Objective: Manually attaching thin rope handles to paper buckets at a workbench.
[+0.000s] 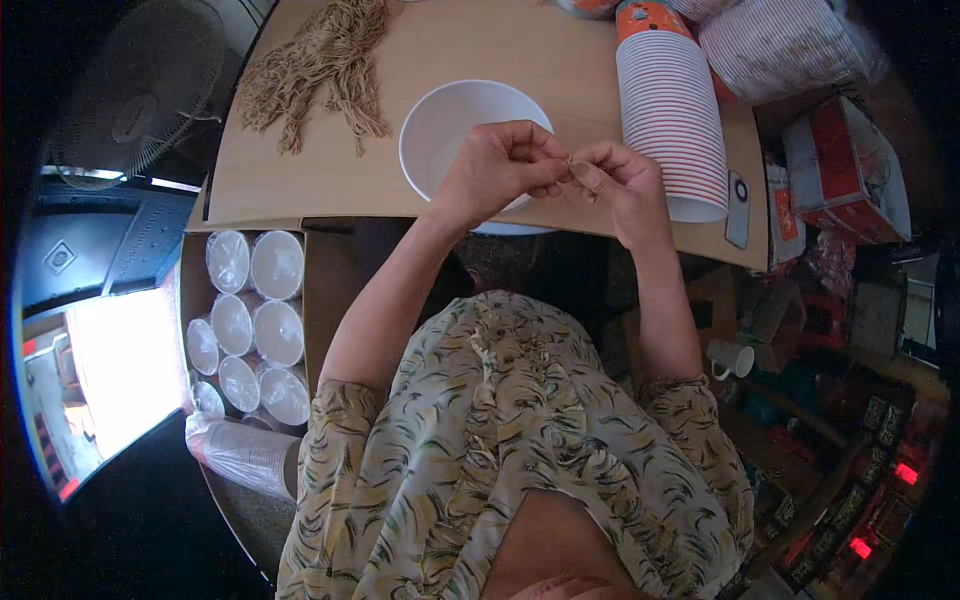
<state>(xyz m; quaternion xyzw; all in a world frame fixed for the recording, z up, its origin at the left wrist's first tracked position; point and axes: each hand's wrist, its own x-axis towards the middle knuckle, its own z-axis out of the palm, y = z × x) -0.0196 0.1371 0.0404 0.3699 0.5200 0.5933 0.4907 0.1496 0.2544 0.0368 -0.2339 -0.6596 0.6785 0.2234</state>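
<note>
I wear a loose cream dress (pixel 520 450) printed with dark green and yellow leaf strokes. Its short sleeves (pixel 345 420) end above my elbows. My forearms are bare, with no rings or watch.

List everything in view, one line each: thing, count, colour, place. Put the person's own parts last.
paper bowl: one, white, on the table under the hands
twine piece: one, tan, pinched between both hands
twine bundle: one heap, tan, table's far left
stack of nested bowls: one, white with red rims, lying on the table's right
bagged bowls: one pack, white, top right
table: one, light brown
wrapped stacks in a carton: about nine seen, white, left of the lap
fan: one, dark, far left
mug: one, white, low right
red box: one, right
left hand: grip on twine
right hand: grip on twine
</note>
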